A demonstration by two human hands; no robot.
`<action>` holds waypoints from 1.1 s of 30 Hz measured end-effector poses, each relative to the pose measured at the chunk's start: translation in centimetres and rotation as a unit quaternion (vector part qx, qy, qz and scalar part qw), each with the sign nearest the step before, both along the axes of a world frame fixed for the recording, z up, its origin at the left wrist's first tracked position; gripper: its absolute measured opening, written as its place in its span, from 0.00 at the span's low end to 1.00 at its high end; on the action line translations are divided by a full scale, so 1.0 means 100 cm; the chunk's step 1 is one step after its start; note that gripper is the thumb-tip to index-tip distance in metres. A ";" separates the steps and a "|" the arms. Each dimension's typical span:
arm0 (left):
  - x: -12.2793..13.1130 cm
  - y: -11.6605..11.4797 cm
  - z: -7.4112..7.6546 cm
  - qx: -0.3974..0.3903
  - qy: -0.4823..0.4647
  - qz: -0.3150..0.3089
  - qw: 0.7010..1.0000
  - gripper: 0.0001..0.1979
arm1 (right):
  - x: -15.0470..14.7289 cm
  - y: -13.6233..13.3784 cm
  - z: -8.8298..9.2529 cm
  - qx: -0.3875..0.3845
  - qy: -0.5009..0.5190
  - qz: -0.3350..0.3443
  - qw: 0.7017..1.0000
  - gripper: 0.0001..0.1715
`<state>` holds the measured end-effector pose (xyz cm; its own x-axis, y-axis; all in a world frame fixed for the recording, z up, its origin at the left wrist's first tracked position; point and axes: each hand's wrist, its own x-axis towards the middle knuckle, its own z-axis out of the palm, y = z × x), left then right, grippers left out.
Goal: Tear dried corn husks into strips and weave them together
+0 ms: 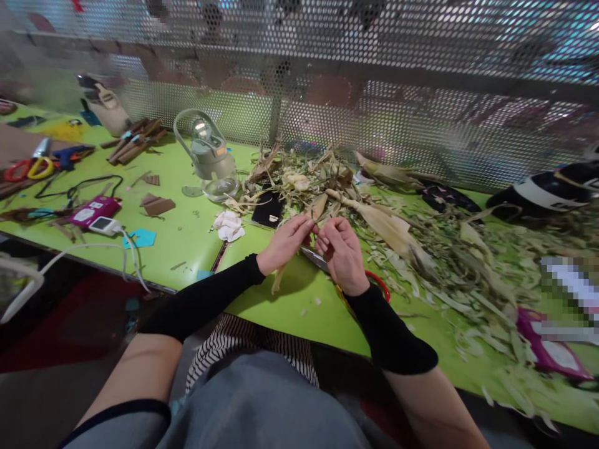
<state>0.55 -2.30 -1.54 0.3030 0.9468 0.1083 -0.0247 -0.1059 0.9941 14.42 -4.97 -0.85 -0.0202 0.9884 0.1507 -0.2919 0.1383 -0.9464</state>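
My left hand is closed on a strip of dry corn husk. One part rises above my fingertips, and a pale end hangs below the palm. Close beside it, my right hand pinches at the edge of the same husk, its fingers curled. What lies exactly between the right fingertips is partly hidden. Under the right hand and wrist lies a pair of scissors, with blades and a red handle showing. A black phone rests behind my left hand, partly covered by scraps.
A heap of dried husks and shreds spreads across the back and right. A clear bottle with a handle, crumpled tissue, a purple device with a white cable and more scissors lie left. Perforated metal closes the back.
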 end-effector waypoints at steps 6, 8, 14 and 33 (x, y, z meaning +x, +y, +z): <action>-0.006 0.001 0.009 0.106 0.114 -0.005 0.988 0.13 | 0.004 0.002 0.008 -0.046 0.000 -0.065 0.997 0.26; -0.008 0.002 0.010 0.095 0.126 -0.044 0.987 0.14 | 0.008 0.003 0.012 -0.077 -0.023 -0.067 0.994 0.27; -0.013 0.004 0.011 -0.018 0.057 -0.140 0.988 0.10 | 0.018 0.005 0.021 -0.154 -0.025 -0.027 0.987 0.29; -0.015 -0.001 -0.007 0.349 0.158 -0.044 0.922 0.07 | 0.018 0.001 0.027 -0.183 0.015 0.037 0.982 0.35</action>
<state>-0.99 -2.40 -2.25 0.4967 0.6495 0.5757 0.2158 -0.7349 0.6429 16.19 -4.83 1.84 -0.0952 0.9722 -0.2137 -0.3175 -0.2331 -0.9192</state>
